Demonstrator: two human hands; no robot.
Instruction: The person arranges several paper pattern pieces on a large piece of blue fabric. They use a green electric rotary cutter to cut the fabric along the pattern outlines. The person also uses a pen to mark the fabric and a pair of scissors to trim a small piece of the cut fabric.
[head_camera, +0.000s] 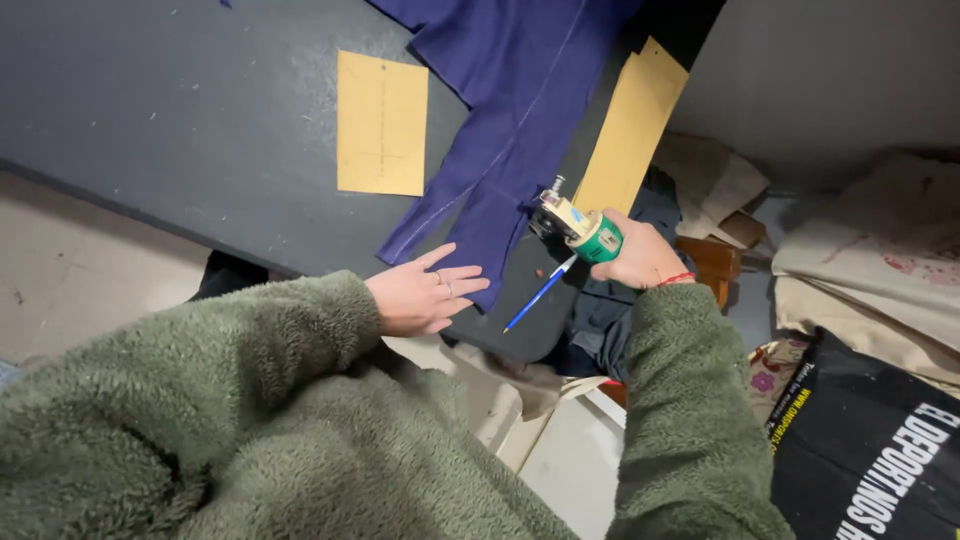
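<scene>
Fuzzy green sleeves (250, 420) fill the near part of our view, one on each arm, reaching toward the dark table (180, 110). We take the blue cloth (500, 130) on that table as our landmark.

Our right hand (640, 255) sits just right of the cloth's lower end, fingers wrapped tight around a small handheld cutter (575, 228) with a green and cream body. Its metal head points at the cloth's lower right edge and seems to meet it, though we cannot tell for sure. The wrist is bent inward, and a red string bracelet (677, 279) circles it.

Our left hand (422, 292) lies open and flat, palm down, fingers spread, with the fingertips resting on the lower tip of the cloth.

A blue pen (540, 293) lies on the table between our hands, just below the cloth's end. One tan paper card (382, 122) lies left of the cloth, apart from it; a second tan card (632, 125) runs along its right side, partly under it.
</scene>
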